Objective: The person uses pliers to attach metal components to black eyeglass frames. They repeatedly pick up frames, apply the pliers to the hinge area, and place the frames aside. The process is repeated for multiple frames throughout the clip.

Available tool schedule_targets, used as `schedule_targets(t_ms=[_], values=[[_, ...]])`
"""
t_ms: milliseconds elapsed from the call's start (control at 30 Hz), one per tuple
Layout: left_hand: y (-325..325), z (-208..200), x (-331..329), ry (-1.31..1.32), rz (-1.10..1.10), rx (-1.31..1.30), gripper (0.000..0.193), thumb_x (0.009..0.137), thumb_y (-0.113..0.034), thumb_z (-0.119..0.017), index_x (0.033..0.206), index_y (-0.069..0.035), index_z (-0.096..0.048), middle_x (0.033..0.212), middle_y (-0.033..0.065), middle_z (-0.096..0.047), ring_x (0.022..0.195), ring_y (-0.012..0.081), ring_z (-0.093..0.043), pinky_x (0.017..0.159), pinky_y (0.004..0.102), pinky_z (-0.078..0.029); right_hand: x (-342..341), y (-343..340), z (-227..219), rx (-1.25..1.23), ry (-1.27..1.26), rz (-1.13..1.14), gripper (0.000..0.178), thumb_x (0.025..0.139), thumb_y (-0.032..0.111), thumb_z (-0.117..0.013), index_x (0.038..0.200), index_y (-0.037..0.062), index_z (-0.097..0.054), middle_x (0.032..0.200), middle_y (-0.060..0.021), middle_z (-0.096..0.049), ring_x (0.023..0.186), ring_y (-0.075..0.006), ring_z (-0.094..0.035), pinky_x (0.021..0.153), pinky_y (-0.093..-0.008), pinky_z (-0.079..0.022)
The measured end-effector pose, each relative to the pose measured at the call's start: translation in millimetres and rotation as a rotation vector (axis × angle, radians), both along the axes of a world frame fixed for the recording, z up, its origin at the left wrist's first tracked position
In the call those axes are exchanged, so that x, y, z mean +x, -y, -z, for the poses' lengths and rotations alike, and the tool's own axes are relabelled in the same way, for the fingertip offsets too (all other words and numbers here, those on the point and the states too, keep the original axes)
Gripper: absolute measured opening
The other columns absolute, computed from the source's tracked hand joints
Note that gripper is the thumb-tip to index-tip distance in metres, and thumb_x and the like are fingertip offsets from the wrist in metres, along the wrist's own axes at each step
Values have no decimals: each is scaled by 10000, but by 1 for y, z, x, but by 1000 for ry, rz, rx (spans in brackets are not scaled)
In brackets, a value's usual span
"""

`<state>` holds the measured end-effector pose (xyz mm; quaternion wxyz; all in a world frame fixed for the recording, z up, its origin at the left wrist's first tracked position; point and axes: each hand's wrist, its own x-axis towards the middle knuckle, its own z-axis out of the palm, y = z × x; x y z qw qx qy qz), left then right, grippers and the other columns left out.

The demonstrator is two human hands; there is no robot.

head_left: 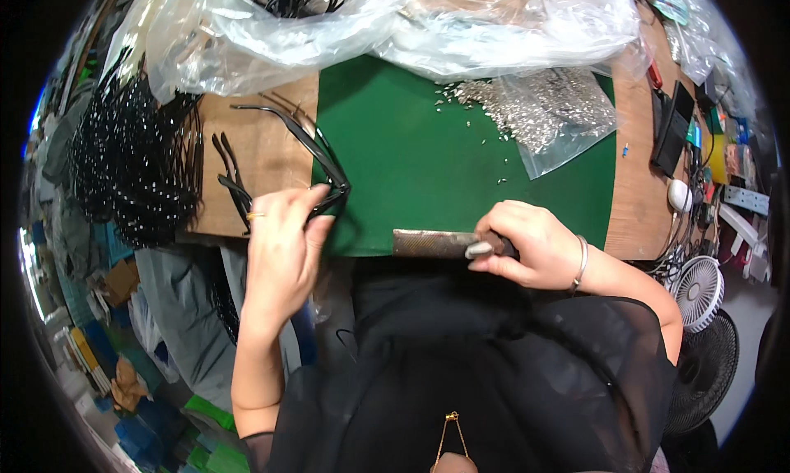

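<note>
Black eyeglass frames (331, 170) are pinched in my left hand (284, 243), above the left edge of the green mat (387, 144). One long temple reaches up and left from them; the fingers hide the lower part. My right hand (527, 243) is closed around the handle end of a flat, rusty metal file (428, 243). The file lies level along the mat's near edge, its free end pointing left. The file and the eyeglass frames are apart. More black frame-like pieces (230, 173) lie on the wood just left of my left hand.
A clear bag (568, 115) spills small silvery pieces (502, 115) onto the mat's far right. Large clear plastic bags (329, 41) cover the far edge. A heap of glinting black strands (136, 160) hangs at left. A black flat device (673, 132) and white fan (699, 292) are at right.
</note>
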<state>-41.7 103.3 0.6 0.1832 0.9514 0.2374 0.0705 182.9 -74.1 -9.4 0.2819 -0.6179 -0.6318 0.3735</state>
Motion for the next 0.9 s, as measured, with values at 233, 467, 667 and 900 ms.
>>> schedule_targets(t_ms=[233,467,667,900], values=[[-11,32,0,-195,-175,20,335,775,-148,-602,1052,-4,-479,912,149,-498,869,309,-496,741,363,-413,0,-8,-6,24,-108,51,218,739,192,-645,810,36,-510,713,-116,-535,666,-275,-546,586,-337,-436],[-121,0,122,427,-164,414,138,804,-142,-574,897,-40,-578,861,116,-548,800,272,-532,688,336,-445,-6,-4,-1,8,-46,72,222,736,192,-642,832,36,-516,746,-121,-547,710,-288,-550,619,-354,-442],[-165,11,154,461,-133,528,129,807,-180,-574,893,-91,-610,839,81,-577,833,245,-539,743,352,-447,9,27,1,-53,75,211,199,719,168,-646,812,56,-511,718,-105,-513,680,-274,-538,608,-353,-443],[-88,-76,119,918,56,-1218,268,901,-218,-429,1028,0,-521,1041,196,-570,685,154,-571,730,302,-441,7,16,26,28,557,215,428,697,180,-630,1051,-10,-480,985,-114,-484,710,-273,-542,651,-354,-436]])
